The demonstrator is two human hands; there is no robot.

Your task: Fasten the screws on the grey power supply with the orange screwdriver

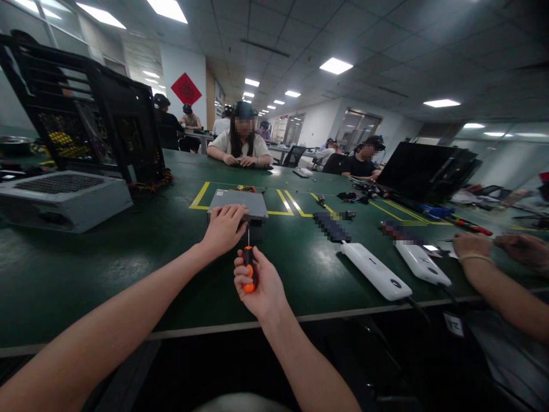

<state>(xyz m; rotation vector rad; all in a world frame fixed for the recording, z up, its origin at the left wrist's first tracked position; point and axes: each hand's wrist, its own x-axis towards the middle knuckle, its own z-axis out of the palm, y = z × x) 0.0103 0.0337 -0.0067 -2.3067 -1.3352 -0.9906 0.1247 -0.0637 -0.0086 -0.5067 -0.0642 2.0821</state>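
Observation:
A grey metal power supply [246, 201] lies on the green table in front of me, a bundle of coloured wires [245, 188] at its far side. My left hand [229, 223] is closed over its near left edge, with the fingers on the top face. In my right hand [259, 277] is a screwdriver [249, 269] with an orange and black handle, the fingers wrapped round it. Its thin shaft points away from me at the near side of the power supply. Whether the tip touches a screw there, I cannot tell.
On the left stand a black computer case [94, 114] and another power supply [64, 197]. Two white power banks [375, 272] with phones lie to the right, near a co-worker's hands [474, 246]. A monitor [422, 171] stands beyond. Another person [240, 137] sits opposite.

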